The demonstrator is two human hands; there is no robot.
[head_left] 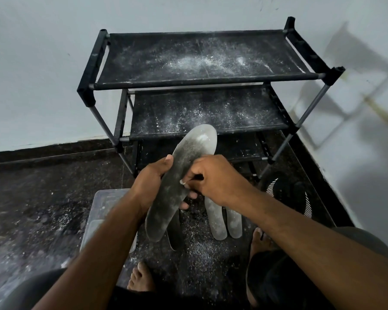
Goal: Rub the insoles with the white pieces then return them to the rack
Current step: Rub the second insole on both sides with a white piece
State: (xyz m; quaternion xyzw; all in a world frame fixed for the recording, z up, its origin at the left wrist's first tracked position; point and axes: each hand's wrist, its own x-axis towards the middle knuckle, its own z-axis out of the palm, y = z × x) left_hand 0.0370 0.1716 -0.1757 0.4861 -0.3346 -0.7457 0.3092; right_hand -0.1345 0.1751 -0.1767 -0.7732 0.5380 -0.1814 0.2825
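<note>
My left hand (154,182) grips a dark insole (186,171) dusted with white powder, holding it by its middle with the toe end pointing up toward the rack. My right hand (213,177) is closed on a small white piece (183,182) and presses it against the insole's right edge. Two more powdered insoles (217,222) lie side by side on the floor below my hands, and a darker one (174,236) shows partly under the held insole. The black rack (199,79) stands just ahead, its fabric shelves bare and speckled with white dust.
A clear plastic box (96,218) sits on the floor at the left, partly hidden by my left arm. A black striped slipper (285,193) lies right of the rack. My bare feet (141,276) rest on the dark powder-strewn floor. White walls close in behind and at right.
</note>
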